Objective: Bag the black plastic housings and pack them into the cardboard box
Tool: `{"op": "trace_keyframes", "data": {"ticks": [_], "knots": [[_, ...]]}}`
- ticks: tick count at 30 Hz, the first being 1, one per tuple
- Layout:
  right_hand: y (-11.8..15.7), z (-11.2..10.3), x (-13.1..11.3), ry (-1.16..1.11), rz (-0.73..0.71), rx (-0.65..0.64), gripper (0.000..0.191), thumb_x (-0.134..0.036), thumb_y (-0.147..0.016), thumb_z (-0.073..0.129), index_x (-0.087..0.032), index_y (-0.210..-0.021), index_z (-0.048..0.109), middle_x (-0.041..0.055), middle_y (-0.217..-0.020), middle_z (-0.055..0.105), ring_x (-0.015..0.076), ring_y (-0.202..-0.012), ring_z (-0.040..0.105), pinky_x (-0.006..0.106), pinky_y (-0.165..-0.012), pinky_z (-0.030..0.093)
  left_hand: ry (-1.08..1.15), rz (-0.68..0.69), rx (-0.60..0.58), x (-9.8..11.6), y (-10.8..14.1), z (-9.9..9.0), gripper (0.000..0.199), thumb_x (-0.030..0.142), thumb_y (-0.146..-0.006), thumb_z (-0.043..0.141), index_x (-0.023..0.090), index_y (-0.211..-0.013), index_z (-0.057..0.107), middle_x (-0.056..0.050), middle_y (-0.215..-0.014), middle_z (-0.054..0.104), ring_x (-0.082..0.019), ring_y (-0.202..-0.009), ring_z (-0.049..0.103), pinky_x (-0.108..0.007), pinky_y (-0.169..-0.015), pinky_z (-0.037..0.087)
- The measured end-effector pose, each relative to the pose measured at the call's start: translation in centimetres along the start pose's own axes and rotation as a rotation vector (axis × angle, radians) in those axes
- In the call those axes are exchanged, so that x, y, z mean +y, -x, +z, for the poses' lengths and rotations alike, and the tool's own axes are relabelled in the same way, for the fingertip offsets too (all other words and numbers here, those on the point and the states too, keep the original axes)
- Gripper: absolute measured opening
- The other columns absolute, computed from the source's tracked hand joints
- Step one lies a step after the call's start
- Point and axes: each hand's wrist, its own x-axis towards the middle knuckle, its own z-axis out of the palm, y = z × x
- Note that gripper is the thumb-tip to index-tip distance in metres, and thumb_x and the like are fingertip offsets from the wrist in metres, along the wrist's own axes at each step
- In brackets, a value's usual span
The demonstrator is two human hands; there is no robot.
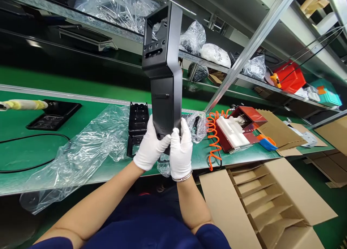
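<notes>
A tall black plastic housing (164,90) with a square opening and a row of small holes near its top stands upright in the air over the workbench. White-gloved, my left hand (152,146) grips its lower left edge, thumb across the front. My right hand (181,149), also gloved, closes round the lower right side, with its fingertips by the bottom corner. Behind my left hand a second black part with ribbed insides (137,120) lies on the bench. Clear plastic bags (89,144) spread to the left of it.
An open cardboard box with dividers (260,191) stands at the lower right. On the bench are a red machine (244,128), an orange coiled hose (213,137), a blue and orange tape roll (267,142) and a black tray (55,115). A shelf (189,57) carries bagged parts above.
</notes>
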Motion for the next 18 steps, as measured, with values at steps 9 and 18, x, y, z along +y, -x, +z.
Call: {"op": "trace_keyframes", "data": {"ticks": [9, 18], "knots": [[-0.4, 0.5, 1.1, -0.032, 0.103, -0.020, 0.064, -0.055, -0.097, 0.047, -0.016, -0.147, 0.049, 0.0149, -0.152, 0.053, 0.0272, -0.142, 0.050, 0.052, -0.120, 0.041, -0.217, -0.035, 0.018, -0.4, -0.4, -0.3, 0.091, 0.065, -0.095, 0.047, 0.006, -0.159, 0.021, -0.028, -0.150, 0.050, -0.036, -0.132, 0.060, -0.048, -0.109, 0.050], [-0.5, 0.3, 0.7, -0.435, 0.344, -0.008, 0.065, -0.044, -0.087, 0.064, -0.014, -0.143, 0.055, 0.0093, -0.150, 0.057, 0.0238, -0.138, 0.054, 0.041, -0.118, 0.045, 0.315, -0.180, -0.061, -0.1, -1.1, -1.3, 0.067, 0.064, -0.100, 0.039, 0.017, -0.145, 0.054, -0.013, -0.153, 0.054, -0.028, -0.143, 0.049, -0.044, -0.124, 0.034]]}}
